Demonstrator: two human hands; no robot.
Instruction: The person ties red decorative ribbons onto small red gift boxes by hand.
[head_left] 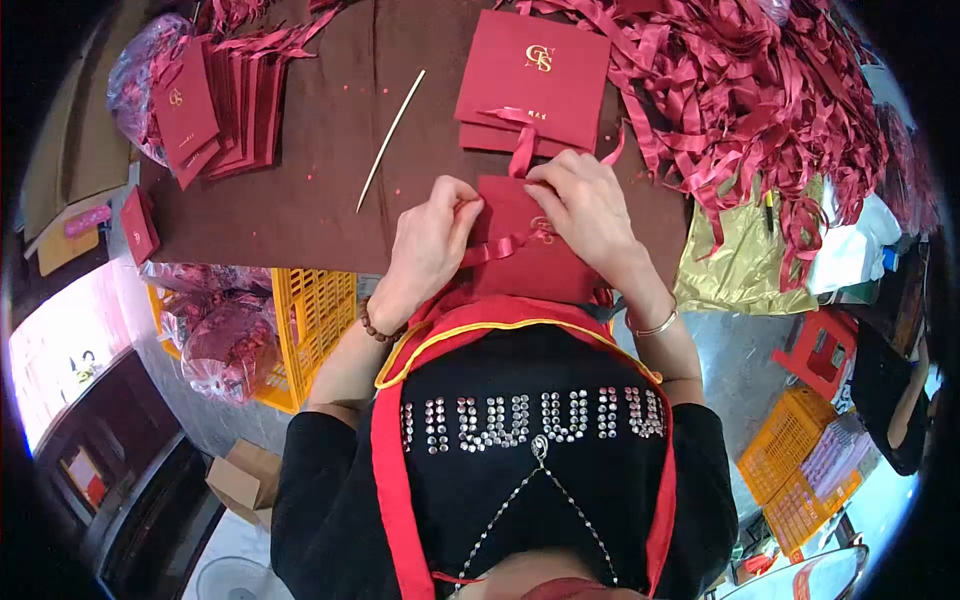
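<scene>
A small dark red paper bag (pixel 525 268) with a gold logo lies at the table's front edge, against my apron. My left hand (pixel 432 238) is closed in a pinch at the bag's upper left edge. My right hand (pixel 588 208) has its fingers closed at the upper right, over part of the bag. One ribbon (pixel 495 249) lies across the bag by my left hand. Another ribbon (pixel 522 150) rises between the hands toward a stack of larger red bags (pixel 540 75). What exactly the fingertips pinch is partly hidden.
A heap of red ribbons (pixel 740 90) covers the table's right side. A thin stick (pixel 390 142) lies left of centre. More red bags (pixel 235 110) stand in a row at the back left. Yellow crates (pixel 315 325) and a red stool (pixel 822 350) are below table level.
</scene>
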